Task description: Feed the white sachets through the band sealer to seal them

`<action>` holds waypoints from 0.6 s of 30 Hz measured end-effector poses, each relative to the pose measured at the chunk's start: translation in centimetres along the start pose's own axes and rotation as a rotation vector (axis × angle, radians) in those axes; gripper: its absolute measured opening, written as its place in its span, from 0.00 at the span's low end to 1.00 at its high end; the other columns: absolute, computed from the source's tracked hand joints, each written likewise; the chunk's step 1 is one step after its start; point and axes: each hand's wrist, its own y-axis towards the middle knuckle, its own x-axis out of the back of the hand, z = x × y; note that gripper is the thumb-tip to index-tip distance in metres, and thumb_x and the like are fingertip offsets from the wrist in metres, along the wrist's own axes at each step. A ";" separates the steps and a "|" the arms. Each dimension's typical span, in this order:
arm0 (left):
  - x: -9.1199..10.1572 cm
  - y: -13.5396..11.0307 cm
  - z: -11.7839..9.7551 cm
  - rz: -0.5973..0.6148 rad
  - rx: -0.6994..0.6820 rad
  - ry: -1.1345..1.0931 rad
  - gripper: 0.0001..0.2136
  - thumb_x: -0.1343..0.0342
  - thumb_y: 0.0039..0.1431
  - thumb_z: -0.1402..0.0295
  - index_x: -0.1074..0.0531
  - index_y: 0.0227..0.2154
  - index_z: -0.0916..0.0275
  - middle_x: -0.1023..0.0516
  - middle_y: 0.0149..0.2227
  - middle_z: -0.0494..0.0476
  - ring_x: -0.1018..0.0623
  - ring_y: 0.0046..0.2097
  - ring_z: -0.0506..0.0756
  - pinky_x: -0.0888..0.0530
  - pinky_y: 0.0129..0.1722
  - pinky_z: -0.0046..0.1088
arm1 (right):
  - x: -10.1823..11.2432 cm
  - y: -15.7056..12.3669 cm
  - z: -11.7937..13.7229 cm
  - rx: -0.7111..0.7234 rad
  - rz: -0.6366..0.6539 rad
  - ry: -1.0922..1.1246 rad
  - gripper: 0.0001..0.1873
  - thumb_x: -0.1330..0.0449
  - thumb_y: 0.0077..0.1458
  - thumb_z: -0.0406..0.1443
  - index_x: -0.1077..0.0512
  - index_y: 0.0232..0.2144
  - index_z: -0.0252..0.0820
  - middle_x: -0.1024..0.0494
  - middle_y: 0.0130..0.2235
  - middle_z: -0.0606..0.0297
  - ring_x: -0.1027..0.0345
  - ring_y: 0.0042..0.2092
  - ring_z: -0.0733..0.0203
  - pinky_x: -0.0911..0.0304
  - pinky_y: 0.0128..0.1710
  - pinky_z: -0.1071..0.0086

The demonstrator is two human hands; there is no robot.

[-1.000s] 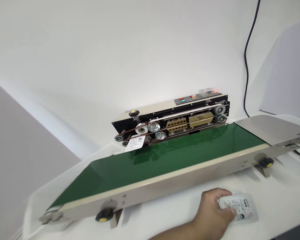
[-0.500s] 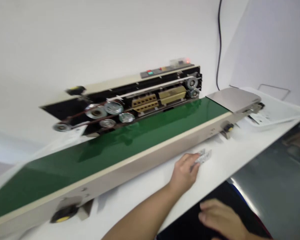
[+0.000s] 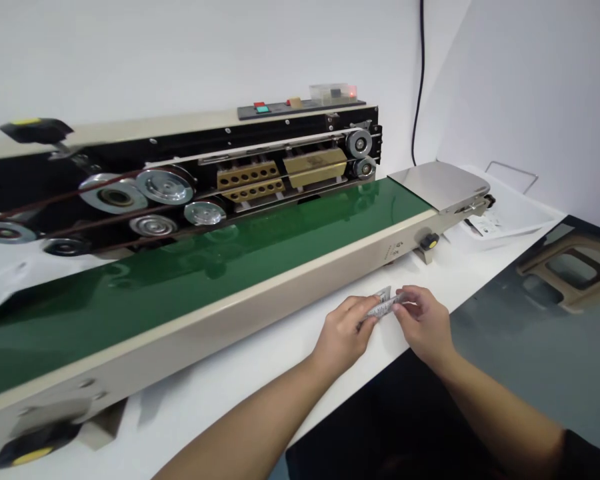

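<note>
Over the white table top, in front of the conveyor, my left hand (image 3: 344,328) is closed on a small, silvery-white printed packet (image 3: 384,307). The packet seems to be folded or doubled, with two edges showing side by side. My right hand (image 3: 426,327) pinches its right end between thumb and fingers. Just behind both hands runs the beige side rail of a band sealing machine, with its green conveyor belt (image 3: 260,257). Small print on the packet is too fine to read.
The sealer's head (image 3: 280,167), with pulleys and brass blocks, stands behind the belt. A metal plate (image 3: 437,185) ends the conveyor at right, near a white tray (image 3: 520,220) holding printed pieces. Black knobs (image 3: 427,241) jut from the rail. A black cable (image 3: 420,80) hangs on the wall.
My right hand has come up from below the table edge and taken the packet's right end. My left hand still holds the packet. The camera view has shifted closer to the machine.
</note>
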 end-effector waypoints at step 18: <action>0.0 -0.1 0.1 0.058 0.117 -0.102 0.15 0.43 0.54 0.76 0.30 0.46 0.63 0.25 0.37 0.58 0.24 0.38 0.54 0.25 0.39 0.31 | 0.7 1.5 0.6 -0.227 0.258 0.241 0.15 0.37 0.40 0.37 0.33 0.34 0.42 0.26 0.28 0.67 0.35 0.28 0.64 0.39 0.28 0.70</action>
